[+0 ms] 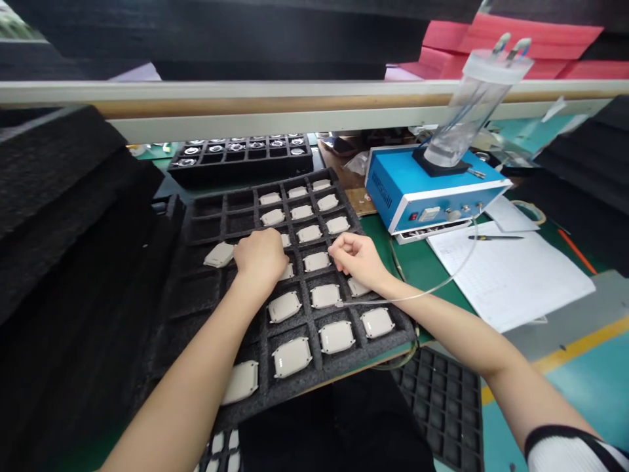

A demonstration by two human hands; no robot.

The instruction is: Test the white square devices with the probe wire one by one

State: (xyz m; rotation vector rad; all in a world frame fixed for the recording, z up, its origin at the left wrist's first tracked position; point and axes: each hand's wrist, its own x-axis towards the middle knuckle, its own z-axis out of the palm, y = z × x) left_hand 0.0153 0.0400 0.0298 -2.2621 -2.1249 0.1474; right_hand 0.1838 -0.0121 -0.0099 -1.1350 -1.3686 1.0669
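A black foam tray (344,367) with square pockets lies tilted in front of me, many pockets holding beige watch cases (291,357) with lugs at the corners. My left hand (261,259) is closed over the tray's middle, its fingertips mostly hidden. At its left side a tilted watch case (219,255) sticks out, seemingly gripped by the fingers. My right hand (358,259) is curled at the tray's right edge, beside another case (317,262); what its pinched fingers hold, if anything, cannot be made out. A thin clear tube (417,296) crosses my right forearm, its end over the tray.
A blue box (422,187) bears a clear cylinder (455,118). Right of the tray lie paper sheets (515,275) with a pen (495,237). Black foam stacks (63,229) rise at left; another tray (240,160) of round parts sits behind, below a shelf edge (275,115).
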